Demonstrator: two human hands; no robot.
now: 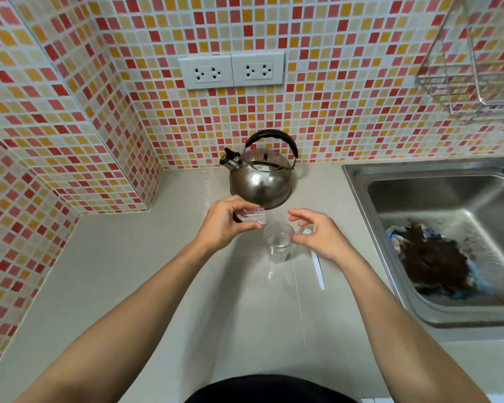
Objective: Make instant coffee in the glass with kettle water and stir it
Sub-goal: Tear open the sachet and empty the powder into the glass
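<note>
A clear glass (278, 241) stands on the pale counter (128, 271), empty as far as I can tell. My left hand (224, 222) holds a small clear packet or container (252, 218) just left of and above the glass; what is in it I cannot make out. My right hand (317, 232) hovers open at the right of the glass with fingers spread, close to its rim. A white spoon (317, 267) lies on the counter under my right hand, partly hidden. A steel kettle (261, 177) with a black handle stands behind the glass by the wall.
A steel sink (448, 199) is set into the counter at the right, with a dark stained cloth (437, 257) in it. Two wall sockets (232, 71) sit above the kettle. A wire rack (472, 71) hangs at the upper right. The tiled wall juts out at the left.
</note>
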